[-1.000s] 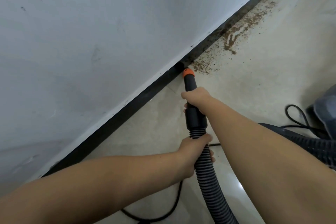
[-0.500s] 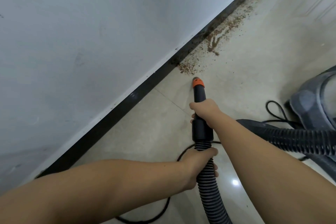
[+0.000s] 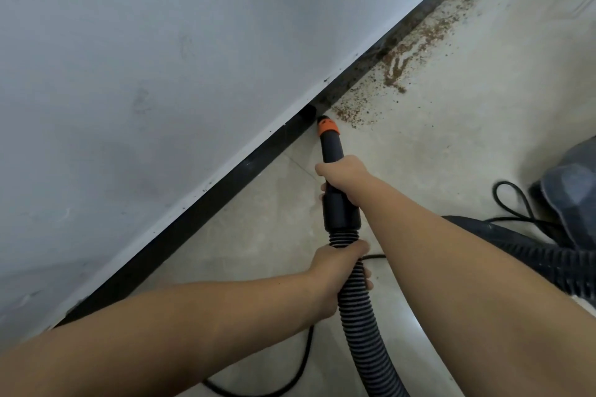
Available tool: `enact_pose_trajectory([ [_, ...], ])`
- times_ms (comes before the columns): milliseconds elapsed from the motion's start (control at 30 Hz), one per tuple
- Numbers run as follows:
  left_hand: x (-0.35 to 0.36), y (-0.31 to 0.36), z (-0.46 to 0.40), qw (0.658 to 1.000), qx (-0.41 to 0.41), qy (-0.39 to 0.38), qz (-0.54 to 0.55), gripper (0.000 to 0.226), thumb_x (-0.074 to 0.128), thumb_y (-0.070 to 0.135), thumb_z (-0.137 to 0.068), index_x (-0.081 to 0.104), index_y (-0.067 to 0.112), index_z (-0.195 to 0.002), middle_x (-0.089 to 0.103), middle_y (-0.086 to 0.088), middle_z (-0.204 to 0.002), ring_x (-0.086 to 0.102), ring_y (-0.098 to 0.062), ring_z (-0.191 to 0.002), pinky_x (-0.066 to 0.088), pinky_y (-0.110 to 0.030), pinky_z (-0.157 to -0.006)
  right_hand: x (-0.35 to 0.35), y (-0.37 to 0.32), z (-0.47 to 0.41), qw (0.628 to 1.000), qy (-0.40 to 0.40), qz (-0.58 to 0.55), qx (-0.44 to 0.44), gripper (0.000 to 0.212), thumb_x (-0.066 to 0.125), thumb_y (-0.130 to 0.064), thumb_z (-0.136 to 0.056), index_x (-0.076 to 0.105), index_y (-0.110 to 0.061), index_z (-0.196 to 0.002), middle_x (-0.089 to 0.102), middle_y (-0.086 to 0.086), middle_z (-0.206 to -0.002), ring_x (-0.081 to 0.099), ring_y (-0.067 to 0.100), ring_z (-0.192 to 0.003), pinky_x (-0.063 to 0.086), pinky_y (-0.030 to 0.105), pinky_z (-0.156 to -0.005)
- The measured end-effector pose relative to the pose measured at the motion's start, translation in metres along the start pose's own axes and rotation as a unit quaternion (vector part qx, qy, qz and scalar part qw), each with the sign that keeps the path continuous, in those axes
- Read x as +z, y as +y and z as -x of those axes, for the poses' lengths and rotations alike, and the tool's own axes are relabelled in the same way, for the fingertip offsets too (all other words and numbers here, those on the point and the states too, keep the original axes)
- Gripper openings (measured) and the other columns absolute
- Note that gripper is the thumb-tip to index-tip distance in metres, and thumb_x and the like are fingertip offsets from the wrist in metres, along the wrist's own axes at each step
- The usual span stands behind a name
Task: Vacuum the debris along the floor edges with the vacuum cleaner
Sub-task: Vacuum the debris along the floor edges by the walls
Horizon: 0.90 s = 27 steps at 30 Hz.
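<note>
A black vacuum nozzle (image 3: 332, 151) with an orange tip (image 3: 327, 128) points at the black skirting (image 3: 225, 185), its tip right at the foot of the wall. My right hand (image 3: 343, 176) grips the rigid black tube just behind the nozzle. My left hand (image 3: 338, 274) grips the ribbed grey hose (image 3: 364, 325) below the tube's collar. Brown debris (image 3: 396, 71) lies in a band along the floor edge, starting just right of the orange tip and running up to the far right.
A pale wall (image 3: 161, 58) fills the left. The grey vacuum body (image 3: 571, 193) sits at the right edge, with more ribbed hose (image 3: 548, 255) and a black cord (image 3: 512, 206) beside it. Another cord loop (image 3: 258, 392) lies on the tiled floor (image 3: 451, 155) under my left arm.
The nozzle tip has gone from open floor short of the debris up to the skirting, beside the near end of the debris. Both hands kept their grip.
</note>
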<state>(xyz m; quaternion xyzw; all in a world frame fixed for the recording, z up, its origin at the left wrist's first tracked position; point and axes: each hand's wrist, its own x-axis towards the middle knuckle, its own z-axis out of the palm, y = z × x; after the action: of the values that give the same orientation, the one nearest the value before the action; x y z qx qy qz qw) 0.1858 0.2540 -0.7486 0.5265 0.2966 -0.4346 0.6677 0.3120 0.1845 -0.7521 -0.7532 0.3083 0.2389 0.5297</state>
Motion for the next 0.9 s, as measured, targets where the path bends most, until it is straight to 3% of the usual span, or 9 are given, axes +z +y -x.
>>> enact_pose_trajectory([
  [167, 0.010, -0.015, 0.008, 0.999, -0.019, -0.016, -0.031, 0.018, 0.066, 0.021, -0.088, 0.056, 0.006, -0.089, 0.060, -0.008, -0.059, 0.059, -0.020, -0.048, 0.054, -0.028, -0.055, -0.018, 0.021, 0.013, 0.999, 0.025, -0.025, 0.014, 0.030, 0.061, -0.014, -0.082, 0.047, -0.003, -0.105, 0.060, 0.016, -0.080, 0.063, 0.027, -0.060, 0.059, 0.049, -0.076],
  [300, 0.024, -0.025, 0.011, 0.997, -0.032, -0.045, -0.061, 0.018, 0.067, 0.023, -0.087, 0.056, 0.009, -0.092, 0.061, -0.006, -0.058, 0.059, -0.019, -0.049, 0.055, -0.031, -0.062, -0.043, 0.042, 0.019, 0.996, 0.065, -0.044, 0.031, 0.028, 0.062, -0.014, -0.082, 0.046, -0.004, -0.102, 0.060, 0.014, -0.077, 0.063, 0.025, -0.060, 0.057, 0.050, -0.081],
  [467, 0.033, -0.022, 0.009, 0.996, -0.031, -0.055, -0.056, 0.017, 0.066, 0.024, -0.088, 0.056, 0.010, -0.092, 0.062, -0.005, -0.059, 0.061, -0.018, -0.049, 0.055, -0.028, -0.057, -0.053, 0.041, 0.016, 0.996, 0.071, -0.046, 0.032, 0.029, 0.062, -0.014, -0.081, 0.044, -0.006, -0.102, 0.060, 0.015, -0.080, 0.063, 0.026, -0.062, 0.057, 0.051, -0.081],
  [900, 0.003, -0.001, 0.005, 1.000, 0.009, 0.000, 0.009, 0.021, 0.066, 0.019, -0.086, 0.054, 0.004, -0.095, 0.060, -0.009, -0.062, 0.058, -0.019, -0.046, 0.051, -0.027, -0.053, 0.000, 0.000, -0.001, 1.000, -0.020, 0.016, -0.015, 0.024, 0.061, -0.013, -0.081, 0.045, -0.005, -0.097, 0.061, 0.015, -0.070, 0.063, 0.031, -0.059, 0.059, 0.049, -0.074],
])
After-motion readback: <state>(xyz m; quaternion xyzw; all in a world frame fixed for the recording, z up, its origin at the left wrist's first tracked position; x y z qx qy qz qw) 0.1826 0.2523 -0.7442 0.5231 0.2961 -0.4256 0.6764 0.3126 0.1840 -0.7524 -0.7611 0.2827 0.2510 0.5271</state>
